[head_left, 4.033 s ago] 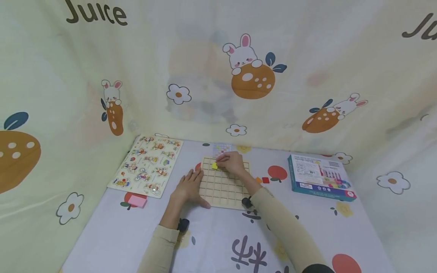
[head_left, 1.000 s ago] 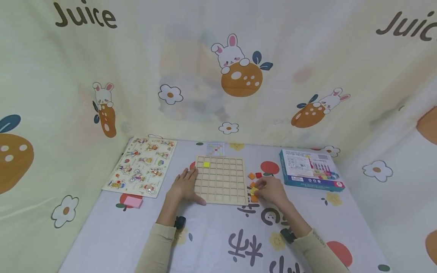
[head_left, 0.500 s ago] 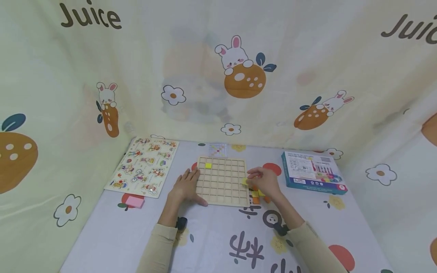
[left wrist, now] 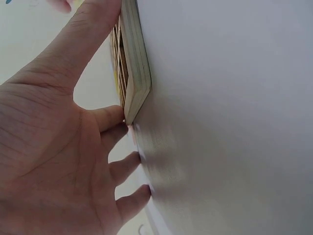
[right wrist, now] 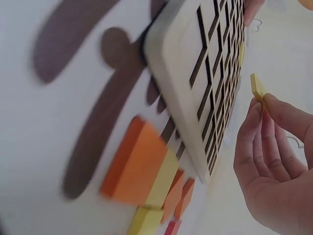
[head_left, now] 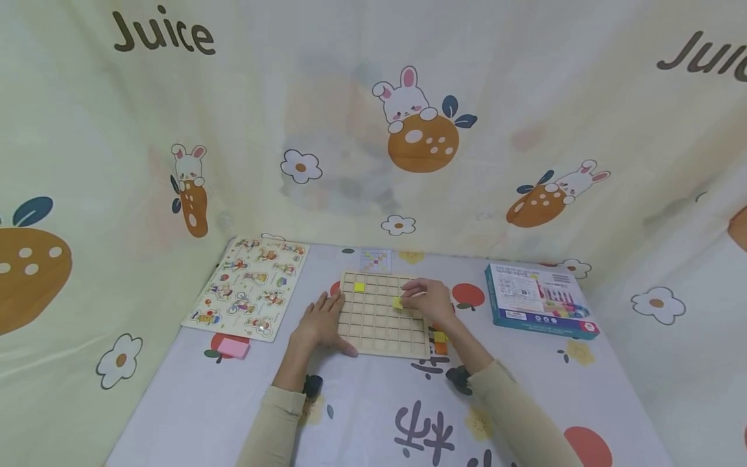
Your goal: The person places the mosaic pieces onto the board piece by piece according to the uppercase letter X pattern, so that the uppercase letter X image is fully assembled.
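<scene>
A pale wooden grid board (head_left: 379, 327) lies flat on the table, with one yellow square tile (head_left: 359, 287) in a cell near its far left corner. My left hand (head_left: 319, 324) rests at the board's left side, fingers spread along that edge. In the left wrist view its thumb (left wrist: 90, 29) lies along another edge. Over the right half of the grid, my right hand (head_left: 430, 301) pinches a second yellow tile (right wrist: 256, 87) between thumb and fingertips. That tile is tilted and held above the board in the right wrist view.
Right of the board lie loose tiles, among them an orange one (right wrist: 134, 166) and a yellow one (head_left: 440, 336). A small pattern card (head_left: 375, 261) sits behind the board. Further out are a picture puzzle board (head_left: 248, 277), a pink block (head_left: 233, 348) and a teal-edged box (head_left: 539, 301).
My right hand has let go of the first yellow tile on the board, picked up another from the loose tiles and carried it left over the grid. My left hand stays put.
</scene>
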Demonstrator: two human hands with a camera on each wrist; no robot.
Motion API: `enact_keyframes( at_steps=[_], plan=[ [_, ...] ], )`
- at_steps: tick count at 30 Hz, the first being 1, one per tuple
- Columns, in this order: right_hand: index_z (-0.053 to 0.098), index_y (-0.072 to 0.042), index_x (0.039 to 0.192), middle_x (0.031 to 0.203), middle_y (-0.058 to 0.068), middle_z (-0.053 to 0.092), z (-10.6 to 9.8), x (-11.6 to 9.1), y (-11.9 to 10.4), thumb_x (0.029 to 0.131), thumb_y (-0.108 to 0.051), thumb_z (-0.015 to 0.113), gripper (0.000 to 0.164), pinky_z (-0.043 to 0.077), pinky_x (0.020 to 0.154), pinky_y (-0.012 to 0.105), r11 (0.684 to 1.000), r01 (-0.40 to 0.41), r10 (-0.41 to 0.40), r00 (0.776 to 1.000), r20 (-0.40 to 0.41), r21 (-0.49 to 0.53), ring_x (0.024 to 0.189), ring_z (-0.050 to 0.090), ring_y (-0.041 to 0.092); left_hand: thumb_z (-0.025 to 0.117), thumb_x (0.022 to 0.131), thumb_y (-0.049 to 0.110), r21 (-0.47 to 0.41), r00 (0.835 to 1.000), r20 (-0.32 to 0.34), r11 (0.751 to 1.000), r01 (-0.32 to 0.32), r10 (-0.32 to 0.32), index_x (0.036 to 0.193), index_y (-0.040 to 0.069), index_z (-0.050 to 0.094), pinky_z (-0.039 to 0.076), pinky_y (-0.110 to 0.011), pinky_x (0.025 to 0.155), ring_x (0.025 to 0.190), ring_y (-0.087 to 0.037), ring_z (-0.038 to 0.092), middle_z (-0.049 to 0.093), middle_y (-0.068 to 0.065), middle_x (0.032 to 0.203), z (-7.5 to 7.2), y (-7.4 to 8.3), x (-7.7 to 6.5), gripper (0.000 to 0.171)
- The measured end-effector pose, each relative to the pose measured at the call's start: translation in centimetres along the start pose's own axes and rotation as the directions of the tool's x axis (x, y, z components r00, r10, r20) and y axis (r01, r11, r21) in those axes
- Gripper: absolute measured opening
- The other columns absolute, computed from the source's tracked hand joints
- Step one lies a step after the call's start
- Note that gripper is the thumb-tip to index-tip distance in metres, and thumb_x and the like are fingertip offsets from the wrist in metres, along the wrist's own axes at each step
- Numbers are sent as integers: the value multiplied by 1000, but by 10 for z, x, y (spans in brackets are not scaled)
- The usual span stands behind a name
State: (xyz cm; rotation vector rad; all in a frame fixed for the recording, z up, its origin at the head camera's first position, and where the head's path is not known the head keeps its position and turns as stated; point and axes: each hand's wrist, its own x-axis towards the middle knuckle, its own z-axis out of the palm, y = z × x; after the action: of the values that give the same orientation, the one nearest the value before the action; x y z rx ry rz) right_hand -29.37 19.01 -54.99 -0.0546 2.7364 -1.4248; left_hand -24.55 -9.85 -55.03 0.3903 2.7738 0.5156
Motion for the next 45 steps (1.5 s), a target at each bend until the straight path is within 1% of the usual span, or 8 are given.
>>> enact_keyframes(
  at_steps=[2, 8, 12, 16, 24, 30, 38, 45],
  plan=[
    [77, -10, 114, 90, -4, 77, 5, 4, -2, 85, -21, 88, 33, 55, 79, 36, 1000, 0, 0, 1000, 16, 11, 91, 71, 19, 95, 60, 64, -11, 1000, -16, 1000, -17, 17, 166, 3, 21, 14, -63, 127, 159, -43, 10, 18, -15, 173, 6, -4, 3, 142],
    [78, -9, 115, 92, -2, 77, 17, 14, -12, 85, -19, 87, 32, 55, 85, 40, 1000, 4, -5, 999, 42, 15, 91, 70, 20, 96, 60, 62, -12, 1000, -16, 1000, -12, 12, 165, 3, 23, 15, -63, 127, 159, -42, 11, 19, -15, 173, 4, 0, 2, 141],
    [78, -7, 113, 90, 0, 78, 25, 18, -15, 85, -17, 88, 31, 56, 88, 42, 999, 31, -32, 999, 36, 21, 89, 71, 20, 96, 62, 61, -3, 1000, -6, 1000, 3, -3, 166, 6, 22, 14, -60, 128, 160, -40, 10, 18, -12, 174, 1, 2, 1, 139],
    [78, -5, 111, 88, 0, 78, 33, 21, -17, 85, -15, 87, 29, 55, 91, 44, 998, 51, -52, 998, 27, 25, 88, 71, 19, 95, 61, 64, -5, 1000, -8, 1000, -7, 7, 166, 4, 23, 14, -61, 127, 159, -41, 11, 19, -14, 173, 5, -2, 4, 140],
    [79, -7, 107, 88, 0, 77, 47, 27, -22, 85, -14, 87, 25, 57, 82, 38, 999, 42, -43, 998, 45, 8, 86, 70, 19, 95, 60, 65, -23, 1000, -2, 1000, -10, 10, 166, 4, 22, 13, -60, 128, 160, -40, 9, 16, -13, 174, 5, -1, 3, 143],
    [79, -11, 105, 89, -2, 77, 53, 34, -21, 86, -15, 87, 21, 58, 84, 38, 998, 55, -54, 998, 41, -35, 85, 72, 17, 92, 61, 70, 30, 1000, 1, 1000, 1, -1, 168, 8, 17, 12, -57, 129, 161, -36, 6, 11, -7, 176, 12, -6, 10, 144],
    [80, -12, 98, 83, -3, 76, 60, 40, -21, 84, -14, 88, 17, 59, 82, 38, 996, 73, -71, 997, 43, -55, 78, 71, 15, 94, 57, 69, -4, 1000, -5, 1000, -14, 14, 166, 5, 22, 13, -61, 128, 160, -39, 8, 15, -10, 175, 7, -5, 8, 146],
    [79, -14, 98, 85, -6, 76, 61, 36, -19, 84, -14, 88, 17, 58, 83, 38, 994, 83, -82, 996, 28, -69, 80, 71, 13, 92, 59, 70, 22, 1000, -6, 1000, 5, -5, 167, 8, 18, 13, -59, 128, 161, -36, 6, 12, -7, 176, 14, -11, 13, 145]
  ],
)
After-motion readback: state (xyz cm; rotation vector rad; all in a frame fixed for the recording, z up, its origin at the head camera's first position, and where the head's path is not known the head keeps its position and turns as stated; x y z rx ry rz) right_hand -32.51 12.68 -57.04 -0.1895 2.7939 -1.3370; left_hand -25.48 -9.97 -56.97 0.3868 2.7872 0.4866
